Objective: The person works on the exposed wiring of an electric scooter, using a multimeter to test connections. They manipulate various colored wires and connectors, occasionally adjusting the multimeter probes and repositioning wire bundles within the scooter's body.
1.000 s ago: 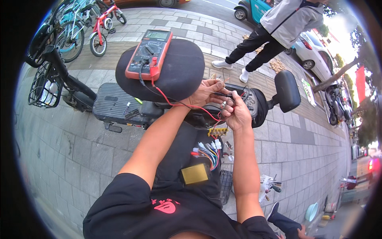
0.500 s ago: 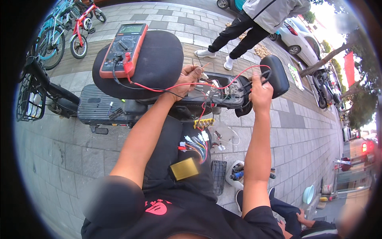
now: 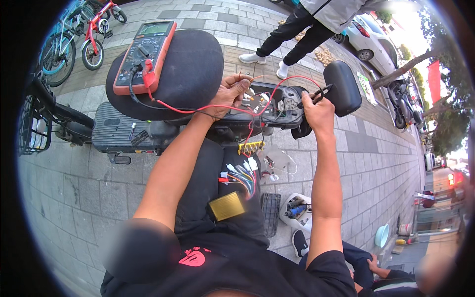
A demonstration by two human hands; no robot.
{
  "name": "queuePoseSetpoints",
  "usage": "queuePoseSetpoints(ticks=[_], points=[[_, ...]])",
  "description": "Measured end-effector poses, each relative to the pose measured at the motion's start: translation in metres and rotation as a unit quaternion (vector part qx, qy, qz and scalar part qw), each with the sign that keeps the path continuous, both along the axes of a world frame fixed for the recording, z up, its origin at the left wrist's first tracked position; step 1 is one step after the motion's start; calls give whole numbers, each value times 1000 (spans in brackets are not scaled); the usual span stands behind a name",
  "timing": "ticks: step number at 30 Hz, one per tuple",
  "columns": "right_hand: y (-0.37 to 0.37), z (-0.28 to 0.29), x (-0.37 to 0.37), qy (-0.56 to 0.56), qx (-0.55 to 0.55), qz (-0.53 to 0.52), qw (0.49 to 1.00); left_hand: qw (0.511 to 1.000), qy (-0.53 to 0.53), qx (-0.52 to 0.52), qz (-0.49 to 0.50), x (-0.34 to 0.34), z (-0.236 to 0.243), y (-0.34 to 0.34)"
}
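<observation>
My left hand (image 3: pixel 231 94) is closed in a pinch on thin wires (image 3: pixel 251 79) with bare copper-coloured ends, above the opened body of an electric scooter (image 3: pixel 282 94). My right hand (image 3: pixel 319 113) grips the multimeter's test lead beside the backrest (image 3: pixel 342 89); its fingers partly hide the black end. The red lead (image 3: pixel 292 77) arcs over the scooter's exposed wiring to this hand. An orange-rimmed multimeter (image 3: pixel 145 57) lies on the black seat (image 3: pixel 193 69). On my lap rest a gold metal box (image 3: pixel 226 207), a bundle of coloured wires with white connectors (image 3: pixel 242 176) and a yellow terminal strip (image 3: pixel 251 147).
On the paving to the right are a black grate-like tray (image 3: pixel 270 214) and a white container (image 3: pixel 295 212) of tools. Someone in dark trousers (image 3: pixel 292 39) stands beyond the scooter; another person's hand (image 3: pixel 380 270) shows at lower right. Bicycles (image 3: pixel 91 47) stand at upper left.
My right hand has shifted left and slightly down with the lead, and the black loop by its fingers looks smaller. My left hand keeps its pinch. The view has shifted slightly.
</observation>
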State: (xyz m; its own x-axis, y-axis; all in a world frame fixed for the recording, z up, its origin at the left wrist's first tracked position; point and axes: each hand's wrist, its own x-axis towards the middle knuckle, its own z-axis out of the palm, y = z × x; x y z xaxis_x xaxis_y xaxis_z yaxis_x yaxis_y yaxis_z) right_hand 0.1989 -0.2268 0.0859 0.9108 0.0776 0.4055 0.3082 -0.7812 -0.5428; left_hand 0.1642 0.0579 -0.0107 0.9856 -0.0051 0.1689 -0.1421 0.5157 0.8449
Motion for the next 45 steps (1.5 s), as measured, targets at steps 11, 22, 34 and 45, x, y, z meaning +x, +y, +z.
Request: queuePoseSetpoints(ticks=[11, 22, 34, 45], points=[[33, 20, -33, 161, 461, 43, 871, 999, -24, 28, -20, -9, 9, 2], [40, 19, -49, 297, 349, 105, 883, 998, -2, -19, -63, -17, 18, 5], [80, -8, -40, 156, 650, 22, 743, 998, -39, 14, -50, -19, 17, 1], [97, -20, -17, 114, 634, 2, 765, 998, -33, 28, -41, -22, 20, 1]])
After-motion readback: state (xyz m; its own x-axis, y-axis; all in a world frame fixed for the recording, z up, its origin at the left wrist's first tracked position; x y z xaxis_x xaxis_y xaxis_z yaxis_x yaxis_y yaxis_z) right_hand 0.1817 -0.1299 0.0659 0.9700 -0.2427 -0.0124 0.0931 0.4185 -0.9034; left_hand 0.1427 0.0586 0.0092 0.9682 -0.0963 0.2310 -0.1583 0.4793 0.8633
